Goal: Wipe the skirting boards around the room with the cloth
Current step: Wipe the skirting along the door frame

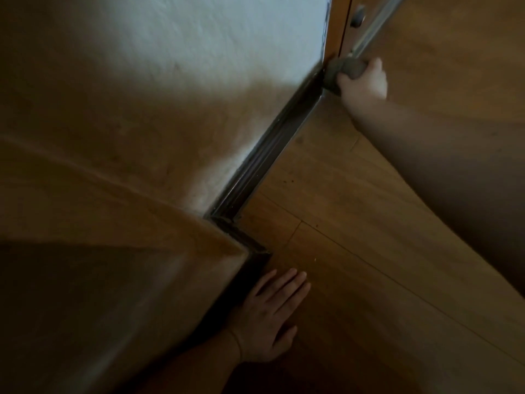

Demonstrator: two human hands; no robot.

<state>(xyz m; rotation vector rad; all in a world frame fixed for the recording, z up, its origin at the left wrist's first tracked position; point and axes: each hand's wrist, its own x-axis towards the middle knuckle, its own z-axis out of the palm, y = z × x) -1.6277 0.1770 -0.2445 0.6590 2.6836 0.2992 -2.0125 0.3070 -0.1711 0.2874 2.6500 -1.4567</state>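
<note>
A dark brown skirting board (272,143) runs along the foot of the white wall, from an outer corner near the middle up to a door frame at the top right. My right hand (365,82) grips a bunched grey cloth (339,71) and holds it against the far end of the board, beside the door frame. My left hand (271,314) rests flat on the wooden floor with straight fingers, close to a shorter, shadowed stretch of skirting board (241,237).
The white wall (176,81) fills the left side and bends at an outer corner (211,216). An orange wooden door frame (338,27) with a metal strip (375,24) stands at the top right. Wood laminate floor (355,223) covers the right side.
</note>
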